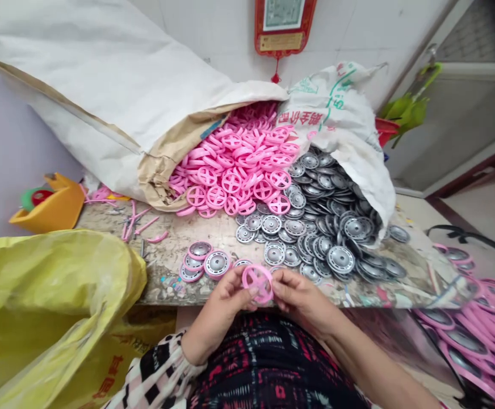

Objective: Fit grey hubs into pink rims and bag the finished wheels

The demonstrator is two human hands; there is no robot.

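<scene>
Close to my body, at the table's front edge, I hold a pink plastic wheel (258,282) with cross spokes, tilted so that its face shows. My left hand (229,295) pinches its left and lower rim between thumb and fingers. On the opposite rim, the fingers of my right hand (299,294) are closed; whether anything else is behind them is hidden. Just past my left hand lie several grey discs set in pink wheels (217,263). Loose grey discs (340,259) spread beyond my right hand, and a heap of pink wheels (239,170) lies behind.
A big white paper sack (103,74) spills the pink wheels; a white woven sack (362,165) spills the discs. A yellow bag (51,295) stands left, below an orange container (55,204). Pink scraps (133,221) litter the worn table (166,284). More pink wheels (477,335) are piled lower right.
</scene>
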